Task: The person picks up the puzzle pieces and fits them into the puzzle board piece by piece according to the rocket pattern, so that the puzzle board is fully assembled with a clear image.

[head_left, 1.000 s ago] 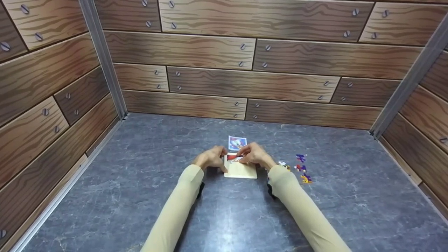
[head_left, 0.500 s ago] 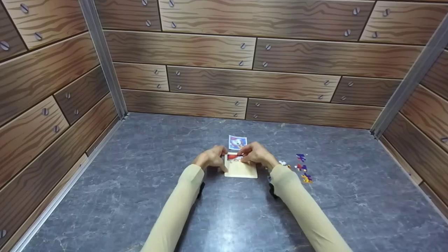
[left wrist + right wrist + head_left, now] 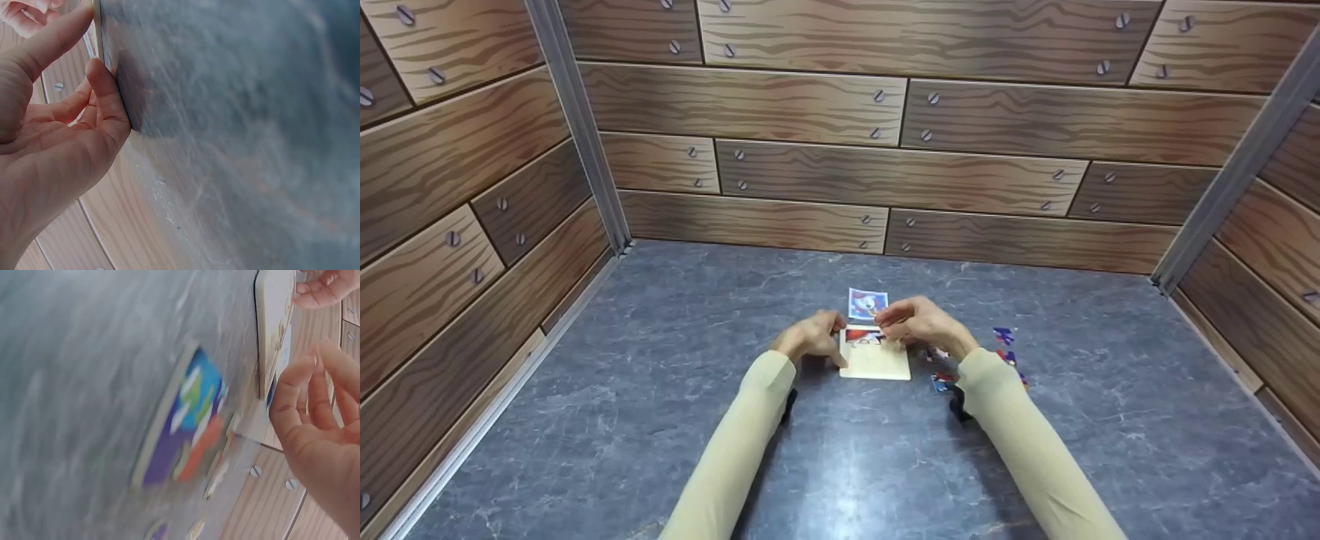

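- We see a dark grey, marbled surface (image 3: 720, 300).
- On it we find a pale wooden board (image 3: 876, 365), lying flat.
- Just beyond the board, we note a small blue-bordered picture card (image 3: 868, 302).
- Near the board's right edge, we see a blue-and-red piece (image 3: 940, 382).
- Farther right we spot a purple piece (image 3: 1003, 335) and, beside it, a red-and-purple piece (image 3: 1006, 357), partly hidden.

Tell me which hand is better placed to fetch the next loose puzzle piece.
Probably the right hand: no piece shows in its grip, and the loose pieces lie on its side. The left hand is across the pale board, holding its edge.
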Motion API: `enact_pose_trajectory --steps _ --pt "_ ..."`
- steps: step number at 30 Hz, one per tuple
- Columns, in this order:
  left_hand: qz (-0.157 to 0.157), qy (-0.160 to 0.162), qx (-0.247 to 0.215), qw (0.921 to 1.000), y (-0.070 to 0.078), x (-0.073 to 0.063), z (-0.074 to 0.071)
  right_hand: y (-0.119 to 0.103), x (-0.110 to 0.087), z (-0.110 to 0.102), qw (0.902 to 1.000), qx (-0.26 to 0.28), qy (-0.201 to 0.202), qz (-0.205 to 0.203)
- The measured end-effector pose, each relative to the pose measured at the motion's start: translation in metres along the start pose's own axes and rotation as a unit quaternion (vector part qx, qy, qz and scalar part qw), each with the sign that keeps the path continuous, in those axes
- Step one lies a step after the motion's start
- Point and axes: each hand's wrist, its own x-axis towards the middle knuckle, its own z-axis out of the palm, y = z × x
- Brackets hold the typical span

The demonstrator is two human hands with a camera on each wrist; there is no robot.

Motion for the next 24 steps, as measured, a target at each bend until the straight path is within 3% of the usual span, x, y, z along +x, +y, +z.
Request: enact_pose_trajectory --steps 8,17,24 --pt "0.011 0.008 -0.016 0.9998 -0.001 0.001 0.002 0.007 -0.007 -0.011 0.9993 -0.015 -0.029 -0.018" --pt "0.000 0.004 -0.001 1.0000 0.001 0.000 0.001 0.014 -0.019 -0.024 0.9981 -0.045 -0.030 -0.029" --pt "-0.008 -0.002 0.003 1.0000 0.000 -0.001 0.001 0.019 -0.029 -0.038 0.9974 -0.067 -0.021 -0.016"
